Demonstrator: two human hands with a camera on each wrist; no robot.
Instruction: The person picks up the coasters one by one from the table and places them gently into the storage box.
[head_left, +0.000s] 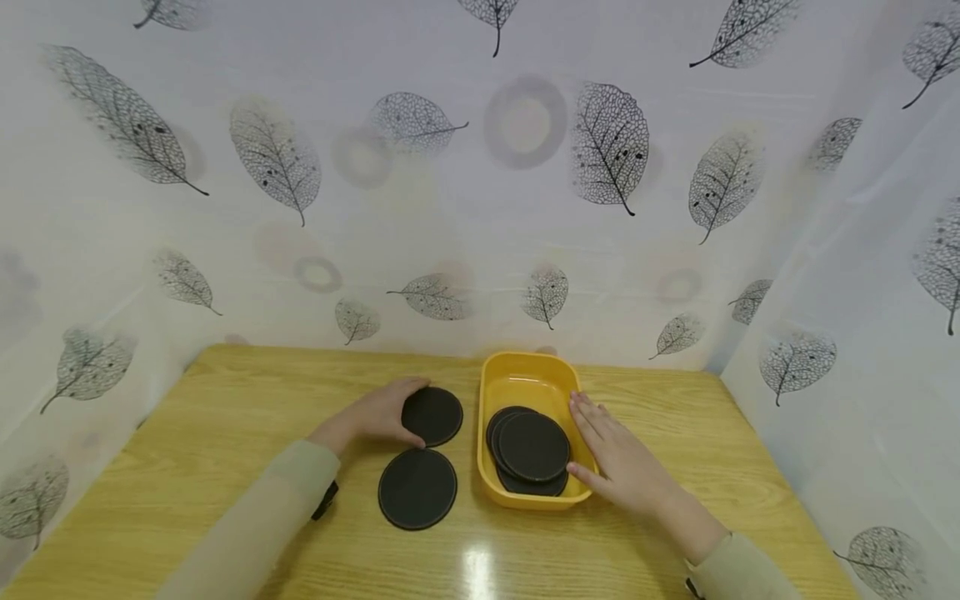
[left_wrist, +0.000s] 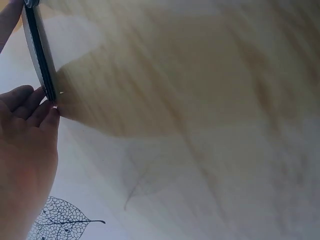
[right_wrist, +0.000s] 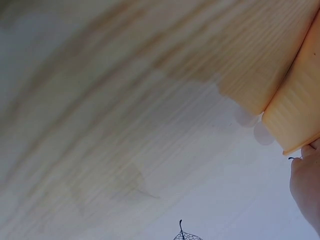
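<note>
My left hand (head_left: 386,414) grips a round black coaster (head_left: 435,417) by its edge, thumb at the near side and fingers at the far side. In the left wrist view the coaster (left_wrist: 40,55) shows edge-on between thumb and fingertips. Just nearer to me, a second black coaster (head_left: 417,489) lies flat on the table. A yellow plastic basin (head_left: 528,387) stands to the right, with several black coasters (head_left: 534,447) overlapping in its near half. Along the basin's right rim rests my right hand (head_left: 626,467), fingers extended; the right wrist view shows it beside the basin's wall (right_wrist: 295,110).
The wood-grain table (head_left: 225,417) ends at the back against a pale curtain (head_left: 450,225) printed with leaves. More of this curtain hangs at the left and right sides. A bright light reflection lies on the tabletop in front of the basin.
</note>
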